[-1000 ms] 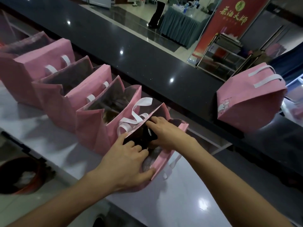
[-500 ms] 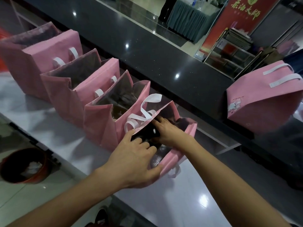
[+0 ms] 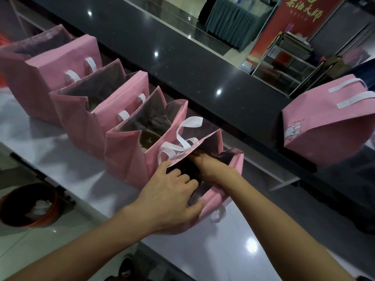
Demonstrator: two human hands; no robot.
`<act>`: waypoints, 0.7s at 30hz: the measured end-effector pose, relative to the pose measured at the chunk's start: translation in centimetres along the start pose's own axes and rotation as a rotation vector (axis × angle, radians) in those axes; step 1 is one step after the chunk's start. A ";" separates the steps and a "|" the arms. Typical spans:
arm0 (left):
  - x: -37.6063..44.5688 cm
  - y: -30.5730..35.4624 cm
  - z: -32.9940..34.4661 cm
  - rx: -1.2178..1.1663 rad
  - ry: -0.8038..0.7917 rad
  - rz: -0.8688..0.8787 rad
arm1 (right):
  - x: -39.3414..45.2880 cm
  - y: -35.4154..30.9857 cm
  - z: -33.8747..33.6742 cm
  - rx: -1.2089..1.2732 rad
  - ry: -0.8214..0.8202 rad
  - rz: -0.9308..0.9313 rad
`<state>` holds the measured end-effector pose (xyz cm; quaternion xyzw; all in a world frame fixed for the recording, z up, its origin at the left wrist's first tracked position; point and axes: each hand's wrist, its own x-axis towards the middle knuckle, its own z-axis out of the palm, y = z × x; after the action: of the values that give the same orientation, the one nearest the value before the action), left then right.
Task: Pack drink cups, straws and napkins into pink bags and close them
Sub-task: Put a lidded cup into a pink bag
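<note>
A row of pink bags stood along the white counter (image 3: 60, 159), and the nearest bag (image 3: 223, 197), last in that row, was the landmark for everything that mattered. It stood mouth-up with its long opening running away from the person toward the black ledge (image 3: 182, 63), and both hands were sunk into that opening from the near end. The left hand (image 3: 172, 191) lay over the bag's near-left rim, thumb outside the pink wall and fingers curled down over something dark inside. The right hand (image 3: 209, 165) reached deeper toward the far wall, knuckles bent; its fingertips were buried, so I could not tell whether they pinched anything. It looked the nearer of the two to whatever sat at the bottom. The white handles (image 3: 182, 138) flopped over the far-left rim, just beside the left thumb. Beyond that rim the next bag (image 3: 129, 157) gaped open with a cup lid faintly visible inside. Well to the right of the nearest bag, a closed bag (image 3: 328, 126) leaned on the ledge. The dark item under the fingers was too murky to name; no straws or napkins could be made out.
</note>
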<state>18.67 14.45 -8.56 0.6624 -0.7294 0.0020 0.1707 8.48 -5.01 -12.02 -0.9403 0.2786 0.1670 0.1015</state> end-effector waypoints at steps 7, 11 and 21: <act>0.1 -0.6 0.2 -0.034 0.064 -0.019 | -0.8 -0.2 -1.2 0.038 0.077 0.038; 0.5 -0.8 -0.2 -0.074 0.106 -0.012 | -3.2 -1.3 -3.7 0.131 0.141 0.065; 4.5 3.1 -4.4 -0.102 0.125 0.023 | -17.5 2.1 -6.6 0.433 0.584 0.209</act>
<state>16.47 11.46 -2.61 0.6430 -0.7241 0.0083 0.2496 -4.79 -0.04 0.40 -0.8717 0.4190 -0.1613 0.1965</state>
